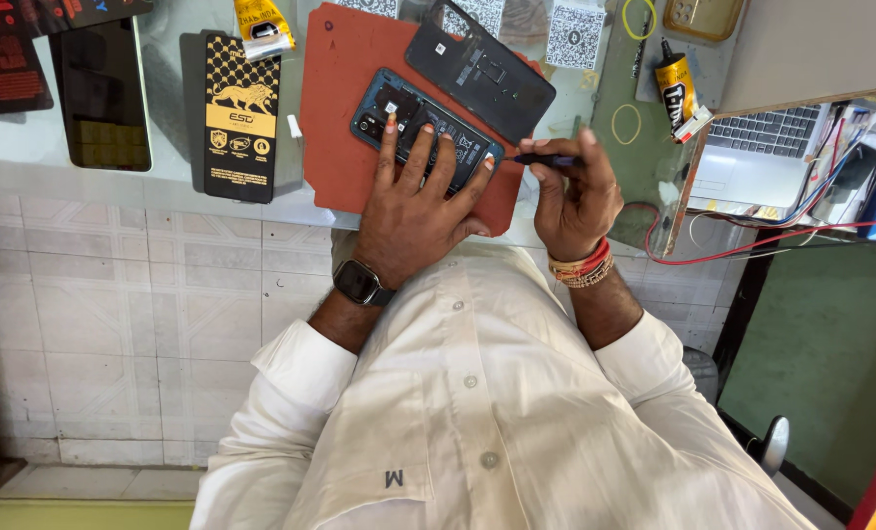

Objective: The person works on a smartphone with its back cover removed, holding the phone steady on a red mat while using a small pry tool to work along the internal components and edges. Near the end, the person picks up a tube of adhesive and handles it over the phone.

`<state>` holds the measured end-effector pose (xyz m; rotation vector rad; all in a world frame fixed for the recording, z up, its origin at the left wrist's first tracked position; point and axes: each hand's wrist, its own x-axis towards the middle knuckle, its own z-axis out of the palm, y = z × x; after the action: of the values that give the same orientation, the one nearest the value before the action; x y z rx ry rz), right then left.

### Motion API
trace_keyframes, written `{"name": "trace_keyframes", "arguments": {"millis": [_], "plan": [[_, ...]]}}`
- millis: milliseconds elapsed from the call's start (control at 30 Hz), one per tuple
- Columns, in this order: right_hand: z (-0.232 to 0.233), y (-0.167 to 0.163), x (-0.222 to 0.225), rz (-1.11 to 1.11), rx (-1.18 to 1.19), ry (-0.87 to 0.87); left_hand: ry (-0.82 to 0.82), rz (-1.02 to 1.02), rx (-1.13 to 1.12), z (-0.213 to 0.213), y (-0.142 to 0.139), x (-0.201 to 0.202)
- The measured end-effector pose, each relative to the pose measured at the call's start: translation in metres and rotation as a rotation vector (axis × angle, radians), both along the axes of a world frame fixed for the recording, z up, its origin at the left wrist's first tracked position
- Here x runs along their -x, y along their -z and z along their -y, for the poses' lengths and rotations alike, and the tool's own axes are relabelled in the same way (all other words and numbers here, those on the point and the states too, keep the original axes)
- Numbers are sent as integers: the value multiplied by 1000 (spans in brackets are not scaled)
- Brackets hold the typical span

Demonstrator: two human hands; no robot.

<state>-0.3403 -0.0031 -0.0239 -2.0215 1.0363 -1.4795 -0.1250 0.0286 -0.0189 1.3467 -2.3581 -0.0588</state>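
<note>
An opened smartphone (413,110) with its inner boards exposed lies on a red-brown work mat (340,88). My left hand (413,201) presses flat on the phone, fingers spread over its lower half. My right hand (575,191) grips a thin dark screwdriver (546,159) whose tip points left at the phone's right edge. The phone's detached black back cover (482,69) rests on the mat just beyond the phone. A smartwatch sits on my left wrist, and red and beaded bands circle my right wrist.
A black and gold box (241,118) and a dark tablet (104,93) lie left of the mat on the glass counter. Glue tubes (678,93), yellow rubber bands (626,124), a laptop (762,147) and red cables (752,245) are at the right.
</note>
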Motion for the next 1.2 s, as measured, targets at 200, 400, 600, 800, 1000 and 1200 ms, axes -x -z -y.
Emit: {"name": "trace_keyframes", "arguments": {"millis": [200,400,600,800,1000,1200], "plan": [[14,-36,-2,-349,135,-53,-7,2,28,-1,-1,-2],[23,-61,-6,-475,215,-49,-16,-150,-17,-1,0,-10],[21,-63,-5,-375,45,-139,54,-143,-92,-1,-7,-33],[23,-61,-2,-431,102,-102,56,-219,35,-10,-10,-39],[25,-60,-9,-439,124,-26,-193,-293,70,-13,-1,-40],[24,-65,-13,-450,197,-43,-186,-268,91,-16,3,-44]]}}
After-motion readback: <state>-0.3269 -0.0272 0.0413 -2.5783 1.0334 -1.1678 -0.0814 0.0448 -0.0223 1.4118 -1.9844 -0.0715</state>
